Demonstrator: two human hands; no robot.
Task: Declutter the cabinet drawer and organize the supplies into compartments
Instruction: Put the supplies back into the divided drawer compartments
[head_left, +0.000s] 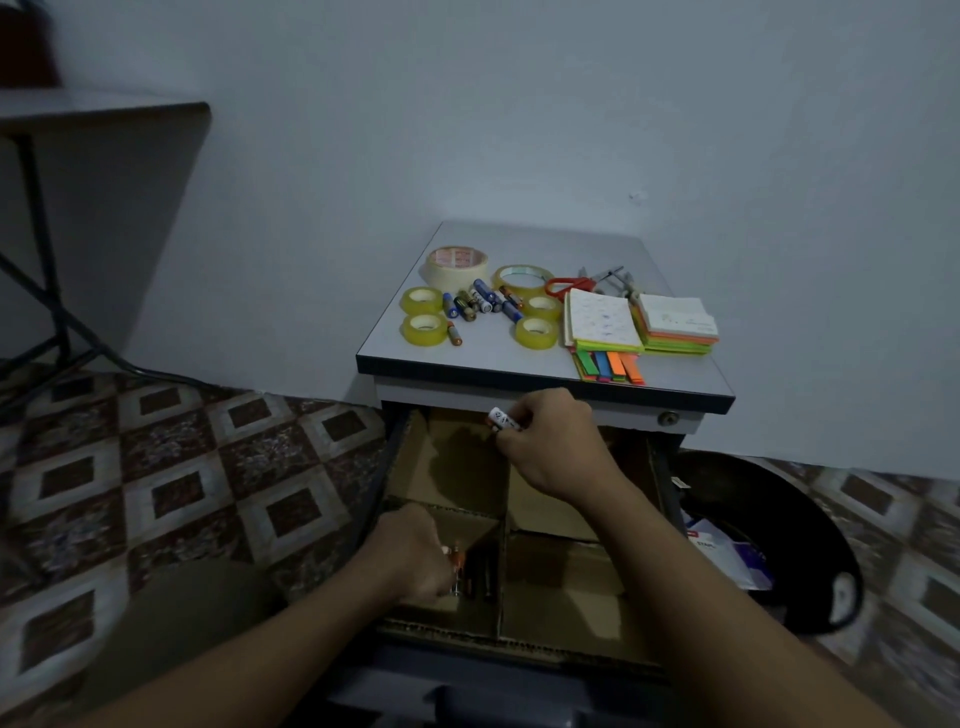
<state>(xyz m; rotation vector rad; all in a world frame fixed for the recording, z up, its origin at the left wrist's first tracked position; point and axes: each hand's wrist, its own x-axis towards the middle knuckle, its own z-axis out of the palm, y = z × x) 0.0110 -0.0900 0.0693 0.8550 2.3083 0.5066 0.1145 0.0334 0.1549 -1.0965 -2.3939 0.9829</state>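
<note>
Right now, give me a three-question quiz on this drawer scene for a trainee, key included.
1. Multiple choice: which compartment of the drawer is the left hand in? A near left; B far right; C near right.
2. True or false: the red-handled scissors lie on the cabinet top.
3. Fill in: the right hand, over the far compartments, grips ____.
Key: 1 A; 2 true; 3 batteries.
</note>
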